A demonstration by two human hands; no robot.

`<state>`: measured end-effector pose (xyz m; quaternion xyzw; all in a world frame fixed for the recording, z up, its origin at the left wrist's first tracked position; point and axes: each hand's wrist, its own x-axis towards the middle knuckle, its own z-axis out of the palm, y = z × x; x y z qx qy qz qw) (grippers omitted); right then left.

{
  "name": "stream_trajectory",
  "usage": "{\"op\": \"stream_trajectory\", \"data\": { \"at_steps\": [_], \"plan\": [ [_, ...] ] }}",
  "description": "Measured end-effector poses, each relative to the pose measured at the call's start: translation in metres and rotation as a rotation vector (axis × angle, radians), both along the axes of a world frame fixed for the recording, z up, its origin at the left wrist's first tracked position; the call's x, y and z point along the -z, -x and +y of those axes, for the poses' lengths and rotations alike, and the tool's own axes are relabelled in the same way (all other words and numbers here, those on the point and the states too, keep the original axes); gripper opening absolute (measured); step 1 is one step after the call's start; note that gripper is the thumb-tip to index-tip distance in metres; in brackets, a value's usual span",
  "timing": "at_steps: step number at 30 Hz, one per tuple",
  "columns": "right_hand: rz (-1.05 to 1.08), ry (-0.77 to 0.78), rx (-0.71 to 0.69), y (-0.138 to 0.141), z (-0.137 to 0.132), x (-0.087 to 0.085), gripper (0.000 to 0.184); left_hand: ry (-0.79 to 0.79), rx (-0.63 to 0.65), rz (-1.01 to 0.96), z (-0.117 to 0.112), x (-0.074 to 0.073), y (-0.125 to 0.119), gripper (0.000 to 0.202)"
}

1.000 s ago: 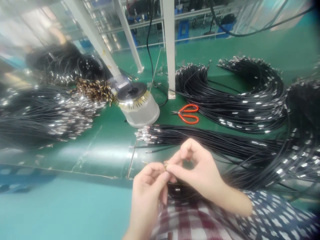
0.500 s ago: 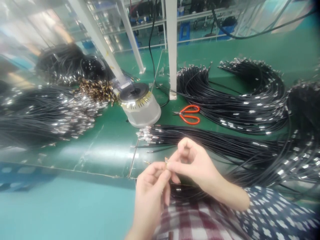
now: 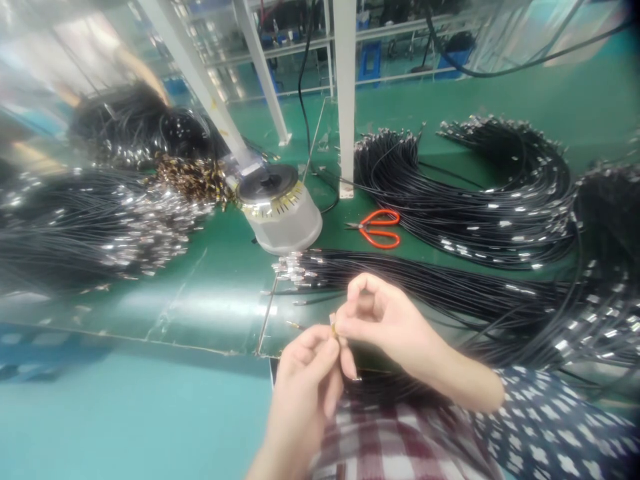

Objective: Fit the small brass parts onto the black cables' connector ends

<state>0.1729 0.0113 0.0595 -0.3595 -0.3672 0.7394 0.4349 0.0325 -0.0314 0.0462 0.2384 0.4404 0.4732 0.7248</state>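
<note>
My left hand (image 3: 306,370) is closed in a pinch, thumb against fingers, on a small gold-coloured metal connector (image 3: 333,325). Thumb and forefinger of my right hand (image 3: 383,313) pinch the same piece from the other side, so the fingertips of both hands nearly meet. A thin gold-tipped cable end (image 3: 295,325) shows just beyond my left fingers; whether it joins the connector is hidden. Below my hands, black cables (image 3: 395,390) lie across the lap, partly covered by the right wrist. Near the right hand, a bundle of black cables (image 3: 400,270) with silver ends rests on the green table.
Orange-handled scissors (image 3: 377,229) lie behind the near bundle. Left of them stands a round white device (image 3: 287,223) with a dark top. Large cable heaps (image 3: 65,220) fill the left, and coiled cables (image 3: 480,207) the right. A white post (image 3: 345,100) rises behind.
Both hands stay together at the connector. The right fingertips have shifted slightly left and curled, and the gold-coloured piece shows more clearly between them. Objects on the table have not moved.
</note>
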Motion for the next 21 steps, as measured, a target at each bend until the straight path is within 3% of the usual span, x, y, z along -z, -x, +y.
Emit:
{"op": "stream_trajectory", "data": {
  "at_steps": [7,10,13,17,21],
  "plan": [
    [0.081,0.231,0.062,-0.006,0.013,0.009,0.037,0.146,0.029,-0.222,0.003,0.003,0.004,0.026],
    [0.061,0.216,0.097,-0.009,0.015,0.009,0.037,0.143,0.01,-0.221,0.004,0.002,0.005,0.024],
    [0.021,0.189,0.068,-0.014,0.013,0.008,0.035,0.04,-0.041,-0.149,0.003,-0.002,0.011,0.016],
    [-0.193,-0.014,0.027,-0.027,0.01,0.007,0.023,-0.062,-0.164,0.063,-0.008,-0.001,0.027,0.027],
    [-0.76,-0.383,-0.141,-0.036,-0.001,0.014,0.006,-0.004,-0.213,0.326,-0.028,0.015,0.037,0.035]
  ]
}}
